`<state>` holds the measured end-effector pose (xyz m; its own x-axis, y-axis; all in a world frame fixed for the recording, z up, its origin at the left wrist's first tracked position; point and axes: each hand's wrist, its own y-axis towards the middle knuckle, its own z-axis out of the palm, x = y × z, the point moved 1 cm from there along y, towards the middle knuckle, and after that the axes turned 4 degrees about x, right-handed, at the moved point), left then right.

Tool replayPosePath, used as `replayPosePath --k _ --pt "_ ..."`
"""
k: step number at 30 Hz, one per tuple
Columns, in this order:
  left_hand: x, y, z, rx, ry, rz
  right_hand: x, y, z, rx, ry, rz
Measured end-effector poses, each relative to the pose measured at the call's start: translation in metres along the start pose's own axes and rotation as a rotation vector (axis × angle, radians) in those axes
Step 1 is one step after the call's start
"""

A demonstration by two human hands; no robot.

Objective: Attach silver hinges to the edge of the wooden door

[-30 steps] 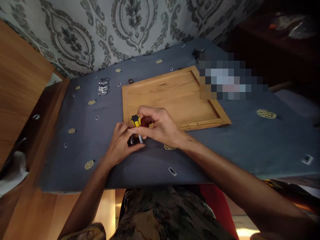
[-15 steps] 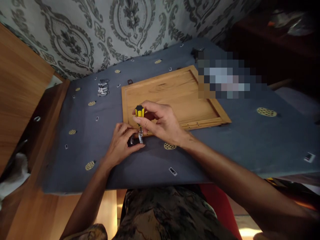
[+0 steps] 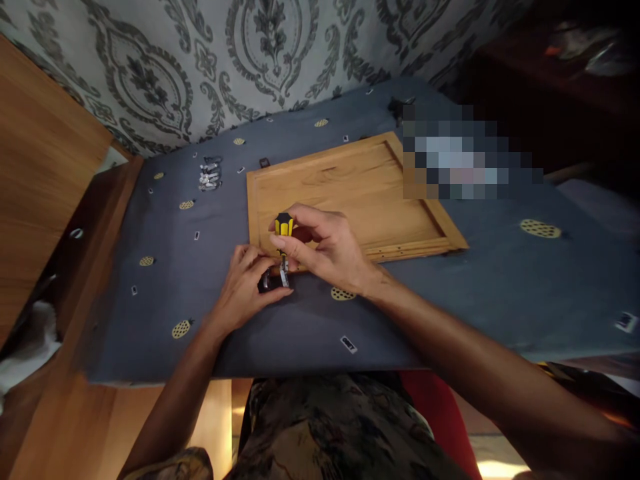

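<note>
My right hand (image 3: 327, 250) grips a screwdriver (image 3: 283, 227) with a yellow and black handle, held upright with its tip down. The tip meets a small metal fitting (image 3: 276, 279) at the near left corner of a wooden panel (image 3: 350, 193). My left hand (image 3: 245, 287) pinches that fitting and holds it on the grey cloth (image 3: 425, 293). Part of the fitting is hidden by my fingers.
A heap of small silver metal parts (image 3: 207, 177) lies on the cloth at the back left. Wooden furniture (image 3: 40, 167) stands at the left. Patterned wallpaper (image 3: 260, 47) is behind. A blurred-out patch covers the panel's far right corner.
The screwdriver has risen from low and tilted to upright over the fitting. My left hand has stayed on the fitting.
</note>
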<state>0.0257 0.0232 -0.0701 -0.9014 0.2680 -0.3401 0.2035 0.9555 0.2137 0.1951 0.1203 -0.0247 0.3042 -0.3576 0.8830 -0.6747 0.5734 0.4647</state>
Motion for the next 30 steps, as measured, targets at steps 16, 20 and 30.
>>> replayPosePath --k 16,20,30 --pt "0.0014 -0.0002 0.0013 -0.029 0.002 0.023 -0.0010 0.0009 -0.0061 0.145 0.028 0.037" --pt "0.0014 -0.0003 0.0018 -0.031 0.002 0.025 -0.0001 0.0015 -0.0044 0.167 0.034 0.044" --pt "0.0040 -0.0027 0.0058 -0.053 0.023 0.016 -0.0020 0.0018 0.0028 0.012 -0.022 -0.052"
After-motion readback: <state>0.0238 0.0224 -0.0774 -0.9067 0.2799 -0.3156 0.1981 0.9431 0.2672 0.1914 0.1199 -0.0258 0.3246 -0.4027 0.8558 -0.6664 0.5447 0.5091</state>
